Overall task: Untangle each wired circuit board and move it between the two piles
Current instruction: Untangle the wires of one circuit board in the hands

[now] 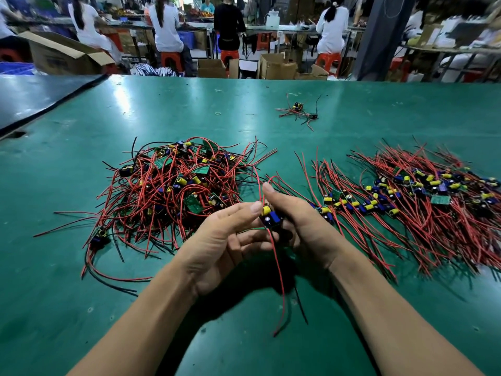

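Both grips meet mid-frame. My left grip (222, 240) is curled round the circuit board (271, 218), thumb on its yellow cap. My right grip (301, 226) holds it from the other side, thumb sticking up. A red wire (278, 280) dangles off the board toward the bottom of the frame. The board's up off the green tabletop (81, 308), between the tangled pile (173, 191) at centre left and the laid-out pile (420, 204) on the right. A small stray bunch (298, 111) sits upper middle.

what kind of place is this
Probably an electronics assembly workshop: a tangled pile and a sorted pile of wired circuit boards on a green worktable, workers seated at benches behind, cardboard boxes on the floor.
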The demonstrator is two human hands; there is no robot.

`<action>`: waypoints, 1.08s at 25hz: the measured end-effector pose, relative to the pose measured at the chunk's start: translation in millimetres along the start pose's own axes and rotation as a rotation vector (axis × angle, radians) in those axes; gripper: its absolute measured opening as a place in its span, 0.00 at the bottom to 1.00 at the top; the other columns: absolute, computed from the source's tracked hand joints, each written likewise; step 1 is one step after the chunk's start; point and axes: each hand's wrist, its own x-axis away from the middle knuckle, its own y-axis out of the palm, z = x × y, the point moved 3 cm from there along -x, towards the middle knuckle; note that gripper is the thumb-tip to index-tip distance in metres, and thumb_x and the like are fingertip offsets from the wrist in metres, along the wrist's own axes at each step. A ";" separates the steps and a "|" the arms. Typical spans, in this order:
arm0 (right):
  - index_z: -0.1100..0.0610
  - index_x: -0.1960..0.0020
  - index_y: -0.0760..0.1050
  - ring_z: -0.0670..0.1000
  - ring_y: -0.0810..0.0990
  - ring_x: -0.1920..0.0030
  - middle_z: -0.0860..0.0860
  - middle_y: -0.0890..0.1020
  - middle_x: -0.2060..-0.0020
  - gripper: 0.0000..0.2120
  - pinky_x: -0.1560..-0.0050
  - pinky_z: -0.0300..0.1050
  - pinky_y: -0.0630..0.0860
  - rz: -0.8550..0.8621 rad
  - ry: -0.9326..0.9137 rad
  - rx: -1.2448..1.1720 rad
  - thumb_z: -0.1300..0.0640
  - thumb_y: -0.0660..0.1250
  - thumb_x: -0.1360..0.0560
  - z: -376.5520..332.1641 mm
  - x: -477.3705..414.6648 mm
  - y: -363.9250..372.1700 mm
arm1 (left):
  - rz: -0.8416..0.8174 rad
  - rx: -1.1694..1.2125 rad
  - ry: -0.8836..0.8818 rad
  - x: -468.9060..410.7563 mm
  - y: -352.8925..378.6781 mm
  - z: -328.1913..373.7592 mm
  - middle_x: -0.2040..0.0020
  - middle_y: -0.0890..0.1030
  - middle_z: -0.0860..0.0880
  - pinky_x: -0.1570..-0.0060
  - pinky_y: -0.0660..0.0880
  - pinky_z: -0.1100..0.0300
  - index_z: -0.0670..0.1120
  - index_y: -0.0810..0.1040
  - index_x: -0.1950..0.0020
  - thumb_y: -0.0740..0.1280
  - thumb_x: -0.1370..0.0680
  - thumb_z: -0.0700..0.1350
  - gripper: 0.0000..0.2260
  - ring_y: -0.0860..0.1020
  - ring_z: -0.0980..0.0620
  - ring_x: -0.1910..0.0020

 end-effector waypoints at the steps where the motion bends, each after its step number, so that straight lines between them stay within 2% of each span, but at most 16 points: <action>1: 0.53 0.51 0.75 0.60 0.64 0.59 0.62 0.69 0.56 0.28 0.54 0.55 0.61 0.024 0.003 -0.031 0.31 0.75 0.35 1.0 0.0 -1.8 | 0.015 -0.011 0.014 -0.7 -1.8 0.5 0.55 0.83 0.41 0.67 0.80 0.60 0.43 0.83 0.53 0.71 0.28 0.44 0.07 0.82 0.50 0.65; 3: 0.51 0.58 0.78 0.58 0.69 0.61 0.61 0.72 0.59 0.23 0.55 0.52 0.67 0.043 -0.020 -0.060 0.33 0.78 0.36 1.0 -0.7 -8.3 | 0.061 -0.061 0.027 -2.4 -4.3 1.6 0.58 0.83 0.40 0.66 0.80 0.61 0.42 0.83 0.55 0.71 0.30 0.40 0.05 0.80 0.50 0.67; 4: 0.52 0.57 0.80 0.57 0.69 0.60 0.61 0.72 0.59 0.22 0.56 0.51 0.68 0.045 -0.036 -0.036 0.35 0.78 0.36 0.1 -1.1 -10.8 | 0.075 -0.096 0.028 -2.5 -4.7 1.5 0.59 0.83 0.40 0.67 0.80 0.61 0.42 0.83 0.56 0.72 0.32 0.39 0.06 0.80 0.50 0.68; 7: 0.56 0.48 0.84 0.56 0.76 0.58 0.59 0.82 0.56 0.18 0.56 0.48 0.76 0.014 -0.049 0.069 0.44 0.77 0.29 -0.3 0.3 -13.1 | 0.052 -0.201 0.029 -1.6 -2.3 -3.3 0.59 0.84 0.40 0.66 0.79 0.61 0.40 0.83 0.54 0.72 0.33 0.38 0.09 0.79 0.50 0.68; 9: 0.60 0.45 0.83 0.52 0.82 0.57 0.57 0.86 0.54 0.19 0.57 0.43 0.81 0.009 -0.040 0.123 0.49 0.76 0.30 1.1 1.3 -13.6 | 0.012 -0.286 0.030 0.0 -0.1 -5.6 0.60 0.84 0.42 0.66 0.78 0.62 0.40 0.84 0.55 0.72 0.31 0.36 0.06 0.78 0.50 0.67; 11: 0.62 0.44 0.82 0.51 0.83 0.58 0.57 0.86 0.55 0.21 0.57 0.42 0.81 0.016 -0.029 0.186 0.50 0.75 0.31 0.4 1.8 -16.6 | -0.002 -0.356 0.032 0.0 0.4 -6.3 0.62 0.82 0.43 0.66 0.77 0.63 0.43 0.86 0.58 0.71 0.30 0.36 0.05 0.76 0.49 0.67; 14: 0.62 0.45 0.83 0.47 0.81 0.60 0.54 0.86 0.57 0.20 0.56 0.39 0.78 0.030 -0.055 0.270 0.48 0.74 0.30 -4.2 1.7 -22.3 | 0.012 -0.354 0.035 -1.2 1.4 -6.4 0.60 0.82 0.43 0.64 0.77 0.59 0.46 0.85 0.59 0.70 0.26 0.38 0.06 0.78 0.46 0.61; 16: 0.63 0.45 0.82 0.46 0.81 0.64 0.53 0.85 0.60 0.17 0.62 0.37 0.77 0.038 -0.057 0.240 0.51 0.72 0.27 -4.4 1.3 -22.4 | 0.021 -0.347 0.048 -1.1 2.8 -7.1 0.60 0.84 0.45 0.68 0.78 0.61 0.46 0.84 0.60 0.68 0.23 0.37 0.09 0.81 0.49 0.64; 19: 0.65 0.41 0.80 0.45 0.76 0.73 0.50 0.83 0.67 0.16 0.73 0.36 0.74 -0.015 -0.034 0.222 0.54 0.69 0.22 -0.9 3.2 -16.2 | 0.066 -0.385 0.065 -0.8 2.6 -7.2 0.61 0.85 0.43 0.73 0.75 0.66 0.43 0.84 0.59 0.65 0.23 0.32 0.11 0.82 0.50 0.69; 22: 0.62 0.40 0.80 0.43 0.74 0.74 0.50 0.81 0.68 0.18 0.73 0.33 0.70 -0.080 -0.024 0.273 0.51 0.68 0.24 -1.9 3.2 -15.6 | 0.064 -0.392 0.059 -1.0 3.7 -7.9 0.61 0.85 0.41 0.72 0.76 0.64 0.40 0.84 0.57 0.63 0.23 0.32 0.11 0.81 0.49 0.70; 24: 0.61 0.42 0.82 0.43 0.74 0.73 0.52 0.82 0.67 0.18 0.73 0.32 0.69 -0.094 -0.027 0.271 0.50 0.69 0.26 -3.2 3.8 -16.5 | 0.057 -0.385 0.054 -0.3 3.6 -8.7 0.62 0.85 0.41 0.72 0.76 0.64 0.40 0.84 0.57 0.64 0.22 0.33 0.10 0.81 0.49 0.70; 27: 0.64 0.48 0.83 0.42 0.76 0.75 0.50 0.83 0.69 0.14 0.75 0.30 0.69 -0.003 -0.056 0.238 0.54 0.72 0.25 -4.9 4.8 -21.4 | 0.069 -0.385 0.035 -1.2 0.1 -8.5 0.62 0.84 0.39 0.70 0.76 0.63 0.40 0.83 0.57 0.65 0.22 0.34 0.08 0.81 0.47 0.70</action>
